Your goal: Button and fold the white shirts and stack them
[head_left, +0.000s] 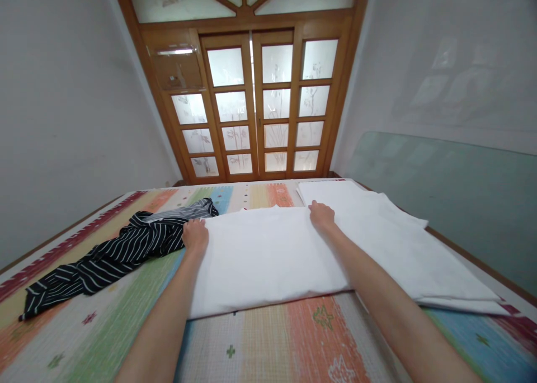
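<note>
A folded white cloth (260, 260) lies flat on the striped bedspread (235, 344) in front of me. My left hand (195, 235) grips its far left corner, fingers curled over the edge. At the far right corner, my right hand (322, 214) has its fingers closed on the same cloth. What kind of cloth or garment it is does not show. A second white cloth (390, 249), folded in layers, lies to the right, partly behind my right forearm. Left of my left hand is a crumpled black garment with white stripes (121, 254), close to my fingers.
Wooden doors with frosted panes (251, 109) stand beyond the far edge of the bed. A pale green headboard-like panel (444, 198) rises along the right side, against the wall. Another wall (71, 92) runs along the left.
</note>
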Motion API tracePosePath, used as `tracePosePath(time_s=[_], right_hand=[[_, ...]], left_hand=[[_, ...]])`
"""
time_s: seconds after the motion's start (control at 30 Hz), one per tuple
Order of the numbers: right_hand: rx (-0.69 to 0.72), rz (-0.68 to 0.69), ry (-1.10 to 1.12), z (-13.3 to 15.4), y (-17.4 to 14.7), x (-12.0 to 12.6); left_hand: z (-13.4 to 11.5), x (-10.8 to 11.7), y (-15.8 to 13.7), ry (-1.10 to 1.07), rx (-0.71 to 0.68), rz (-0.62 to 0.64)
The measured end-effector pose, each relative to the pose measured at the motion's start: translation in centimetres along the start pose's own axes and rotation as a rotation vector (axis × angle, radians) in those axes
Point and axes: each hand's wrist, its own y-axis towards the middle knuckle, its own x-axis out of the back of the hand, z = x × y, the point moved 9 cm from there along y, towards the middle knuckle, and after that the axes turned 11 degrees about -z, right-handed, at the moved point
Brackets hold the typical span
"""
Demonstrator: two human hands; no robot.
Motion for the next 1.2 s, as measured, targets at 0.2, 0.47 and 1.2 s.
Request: tracePosePath(time_s=[0.2,0.47,1.2], right_hand=[[-0.018,-0.111,-0.020,0.1,-0.9,-0.3],[0.120,-0.260,0.014,2.7,-2.6,1.9],[0.393,0.102,0.276,14.2,-11.7,-0.2]], left_hand=[[0.6,-0.3,-0.1,-0.067,0.063,-0.035],[-0.8,1.3,-1.0,0.005,-0.064,-0.192],[-15.3,-1.0,-9.9,-0.212,-0.394,0.176]])
